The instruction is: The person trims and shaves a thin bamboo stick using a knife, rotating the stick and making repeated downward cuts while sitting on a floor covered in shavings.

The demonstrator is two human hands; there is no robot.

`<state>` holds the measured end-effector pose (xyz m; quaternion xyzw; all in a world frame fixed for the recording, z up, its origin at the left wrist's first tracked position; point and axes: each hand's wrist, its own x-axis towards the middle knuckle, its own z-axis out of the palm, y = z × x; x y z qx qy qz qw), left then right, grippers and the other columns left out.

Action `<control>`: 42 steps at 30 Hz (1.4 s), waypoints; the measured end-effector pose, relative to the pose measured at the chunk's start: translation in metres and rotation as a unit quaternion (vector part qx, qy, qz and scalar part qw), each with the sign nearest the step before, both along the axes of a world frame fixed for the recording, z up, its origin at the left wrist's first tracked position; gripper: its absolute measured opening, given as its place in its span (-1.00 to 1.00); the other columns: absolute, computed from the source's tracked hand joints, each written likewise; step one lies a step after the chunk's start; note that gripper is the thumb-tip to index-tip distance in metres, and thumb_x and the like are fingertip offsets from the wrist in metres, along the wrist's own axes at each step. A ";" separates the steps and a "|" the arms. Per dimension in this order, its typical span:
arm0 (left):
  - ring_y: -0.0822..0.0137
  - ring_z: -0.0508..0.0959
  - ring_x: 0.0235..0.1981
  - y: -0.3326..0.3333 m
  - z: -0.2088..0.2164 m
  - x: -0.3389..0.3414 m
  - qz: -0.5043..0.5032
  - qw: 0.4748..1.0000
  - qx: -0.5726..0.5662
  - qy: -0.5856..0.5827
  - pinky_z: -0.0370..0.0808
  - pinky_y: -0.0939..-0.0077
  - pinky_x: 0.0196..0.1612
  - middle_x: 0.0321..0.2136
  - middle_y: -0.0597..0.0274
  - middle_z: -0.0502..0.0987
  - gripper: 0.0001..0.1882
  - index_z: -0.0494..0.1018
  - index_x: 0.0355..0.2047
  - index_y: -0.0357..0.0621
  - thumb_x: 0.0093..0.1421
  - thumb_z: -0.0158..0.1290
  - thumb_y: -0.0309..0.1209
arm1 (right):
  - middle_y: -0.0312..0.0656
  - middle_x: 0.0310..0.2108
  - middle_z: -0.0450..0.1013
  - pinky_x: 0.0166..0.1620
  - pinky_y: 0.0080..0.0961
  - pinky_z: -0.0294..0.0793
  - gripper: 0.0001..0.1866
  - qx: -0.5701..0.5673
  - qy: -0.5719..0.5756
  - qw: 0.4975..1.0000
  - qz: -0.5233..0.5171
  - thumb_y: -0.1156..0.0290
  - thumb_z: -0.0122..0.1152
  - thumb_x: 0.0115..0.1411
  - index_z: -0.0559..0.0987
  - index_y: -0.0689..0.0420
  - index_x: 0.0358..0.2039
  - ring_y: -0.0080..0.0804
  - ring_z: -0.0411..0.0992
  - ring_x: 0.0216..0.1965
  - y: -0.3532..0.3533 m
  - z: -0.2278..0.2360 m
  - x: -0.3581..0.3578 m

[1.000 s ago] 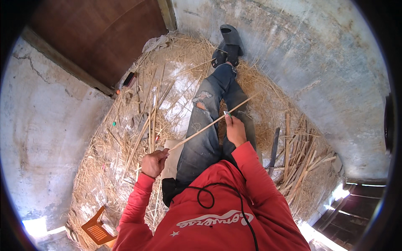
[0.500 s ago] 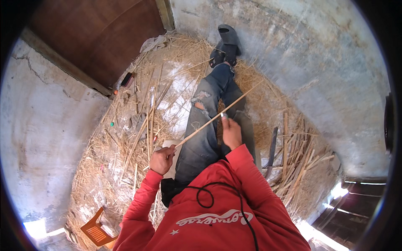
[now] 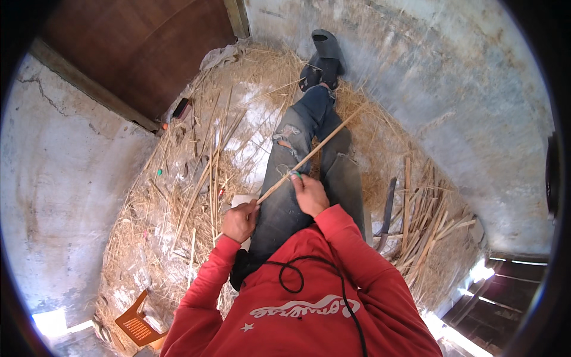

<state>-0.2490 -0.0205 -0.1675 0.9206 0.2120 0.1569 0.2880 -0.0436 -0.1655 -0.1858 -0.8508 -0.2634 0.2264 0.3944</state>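
A long, thin bamboo strip (image 3: 324, 141) slants over my legs, from my left hand up to the far right. My left hand (image 3: 239, 221) is closed round its near end, beside my left thigh. Closed against the strip a little farther along is my right hand (image 3: 310, 195), with a small blade (image 3: 295, 174) that shows a bit of green. My fingers hide most of that blade. A thin curl of shaving (image 3: 284, 169) stands off the strip next to it. Under both hands lie my worn blue jeans (image 3: 276, 205).
Straw and shavings (image 3: 172, 220) litter the floor. A pile of split sticks (image 3: 425, 220) lies at the right, beside a long dark blade (image 3: 388, 205). More long strips (image 3: 215, 160) lie left of my legs. An orange plastic piece (image 3: 135, 324) rests near left. Walls (image 3: 416, 71) enclose the corner.
My right hand has slid toward me along the strip, closer to my left hand. The left hand has shifted slightly right, and the strip's far end has dropped back a little to the left.
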 end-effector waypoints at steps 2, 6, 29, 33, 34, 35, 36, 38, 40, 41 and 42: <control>-0.10 0.64 -0.43 -0.011 0.005 0.018 0.031 0.999 -0.006 0.011 0.54 0.11 -0.36 -0.44 -0.07 0.63 -0.80 0.66 -0.16 -0.25 0.28 0.18 -0.42 | 0.24 -0.22 0.58 -0.03 0.14 0.47 -0.44 -0.035 0.004 0.999 0.017 -0.09 -0.10 0.47 0.63 0.17 -0.14 0.34 0.50 -0.08 0.002 0.002 -0.007; -0.15 0.64 -0.39 -0.018 0.003 0.033 0.057 0.998 -0.015 -0.002 0.54 0.01 -0.33 -0.37 -0.02 0.64 -0.81 0.66 -0.16 -0.14 0.31 0.13 -0.36 | 0.27 -0.22 0.57 0.00 0.13 0.46 -0.44 -0.015 0.021 0.999 0.034 -0.05 -0.11 0.48 0.61 0.22 -0.18 0.34 0.50 -0.07 0.000 0.002 0.001; -0.13 0.63 -0.45 -0.022 0.005 0.037 0.049 0.998 0.038 0.006 0.55 0.00 -0.37 -0.39 0.05 0.63 -0.82 0.64 -0.20 -0.10 0.35 0.11 -0.31 | 0.28 -0.26 0.57 -0.05 0.12 0.46 -0.45 -0.023 -0.043 0.998 -0.048 -0.04 -0.08 0.48 0.62 0.24 -0.21 0.36 0.50 -0.13 -0.002 0.004 0.058; -0.14 0.63 -0.46 -0.026 0.010 0.042 0.049 0.996 0.059 0.040 0.57 -0.02 -0.36 -0.36 0.04 0.65 -0.81 0.63 -0.25 -0.11 0.36 0.06 -0.34 | 0.32 -0.25 0.55 -0.05 0.10 0.45 -0.44 0.006 -0.009 0.999 -0.040 -0.04 -0.07 0.48 0.62 0.26 -0.22 0.37 0.49 -0.12 -0.001 -0.014 0.051; -0.14 0.63 -0.46 -0.027 0.010 0.042 0.051 0.997 0.056 0.033 0.57 -0.03 -0.36 -0.35 0.03 0.65 -0.81 0.63 -0.25 -0.11 0.37 0.05 -0.34 | 0.32 -0.25 0.55 -0.05 0.10 0.45 -0.44 0.005 0.002 1.000 -0.030 -0.04 -0.07 0.48 0.62 0.27 -0.22 0.37 0.49 -0.12 0.001 -0.012 0.048; -0.14 0.64 -0.46 -0.027 0.009 0.043 0.053 0.997 0.053 0.026 0.58 -0.03 -0.36 -0.35 0.03 0.66 -0.81 0.63 -0.26 -0.12 0.37 0.04 -0.35 | 0.32 -0.25 0.55 -0.05 0.09 0.46 -0.44 0.003 0.013 1.000 -0.020 -0.03 -0.07 0.48 0.62 0.27 -0.21 0.37 0.49 -0.11 0.002 -0.009 0.045; -0.14 0.64 -0.45 -0.026 0.008 0.043 0.052 0.997 0.046 0.031 0.58 -0.03 -0.35 -0.34 0.02 0.66 -0.80 0.64 -0.25 -0.11 0.37 0.04 -0.35 | 0.32 -0.25 0.55 -0.05 0.08 0.46 -0.44 0.002 0.024 1.000 -0.012 -0.03 -0.06 0.48 0.61 0.28 -0.21 0.37 0.49 -0.11 0.003 -0.007 0.042; -0.15 0.64 -0.44 -0.025 0.007 0.043 0.050 0.997 0.031 0.039 0.58 -0.03 -0.34 -0.32 0.01 0.67 -0.80 0.64 -0.24 -0.11 0.36 0.04 -0.35 | 0.31 -0.25 0.55 -0.05 0.06 0.46 -0.44 0.025 0.017 0.999 0.010 -0.03 -0.06 0.48 0.61 0.28 -0.20 0.37 0.48 -0.10 0.002 -0.011 0.030; -0.15 0.65 -0.42 -0.025 0.000 0.044 0.058 0.997 0.029 0.029 0.59 -0.02 -0.32 -0.31 0.00 0.67 -0.80 0.65 -0.24 -0.11 0.36 0.04 -0.36 | 0.30 -0.24 0.55 -0.05 0.05 0.47 -0.44 0.029 0.021 0.999 0.038 -0.03 -0.07 0.48 0.61 0.27 -0.19 0.36 0.48 -0.09 0.003 -0.003 0.025; -0.15 0.65 -0.41 -0.025 -0.002 0.044 0.062 0.997 0.028 0.024 0.59 -0.02 -0.31 -0.30 0.00 0.67 -0.80 0.65 -0.24 -0.12 0.36 0.04 -0.36 | 0.30 -0.24 0.55 -0.04 0.04 0.47 -0.44 0.022 0.029 0.998 0.054 -0.03 -0.07 0.48 0.61 0.27 -0.19 0.36 0.48 -0.09 0.003 0.001 0.025; -0.15 0.65 -0.40 -0.025 0.000 0.046 0.062 0.997 0.020 0.029 0.59 -0.02 -0.30 -0.30 0.00 0.67 -0.80 0.65 -0.25 -0.12 0.35 0.05 -0.35 | 0.29 -0.23 0.55 -0.04 0.03 0.47 -0.45 0.016 0.037 0.997 0.067 -0.02 -0.08 0.48 0.61 0.27 -0.18 0.35 0.48 -0.08 0.004 0.005 0.024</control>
